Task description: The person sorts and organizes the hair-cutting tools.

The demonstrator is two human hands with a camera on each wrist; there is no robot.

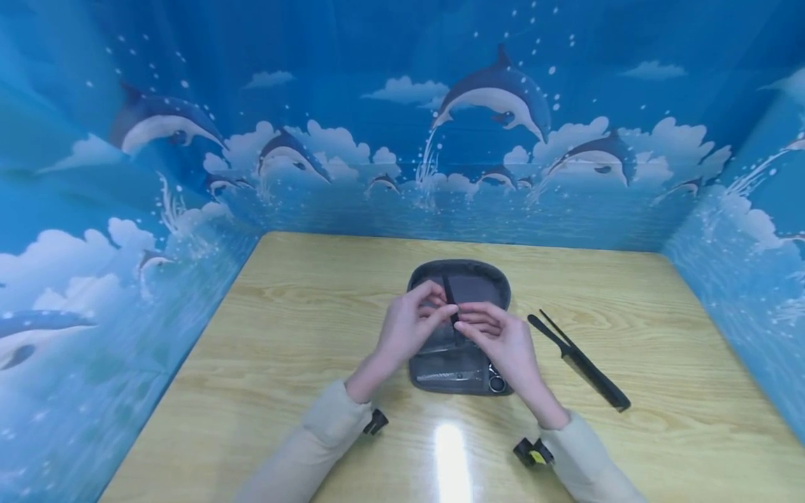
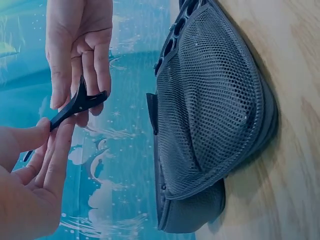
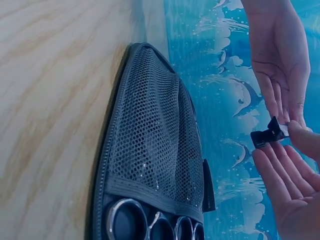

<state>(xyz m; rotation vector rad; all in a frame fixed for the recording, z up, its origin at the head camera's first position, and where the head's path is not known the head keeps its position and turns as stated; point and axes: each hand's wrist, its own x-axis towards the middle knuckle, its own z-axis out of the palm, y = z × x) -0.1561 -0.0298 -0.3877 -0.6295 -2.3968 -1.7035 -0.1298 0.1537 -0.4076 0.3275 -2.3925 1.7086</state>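
Note:
In the head view, both hands meet over a dark grey zip case (image 1: 462, 265) with mesh pockets. They hold a black hair clip (image 2: 70, 107) with a long narrow blade and two short splayed levers. My left hand (image 1: 405, 325) pinches its long part between thumb and fingers. At the lever end, my right hand (image 1: 503, 342) holds the clip with thumb and fingertips, seen close up in the right wrist view. The clip (image 3: 270, 134) is raised above the case, partly covered by the fingers.
Scissors' finger rings (image 3: 127, 220) show along the case's near pocket, in a row. To the right of the case, black combs (image 1: 588, 374) lie on the wooden table (image 1: 302, 293), one thin tail among them. A blue dolphin-print curtain (image 1: 352, 209) surrounds the table's back and sides.

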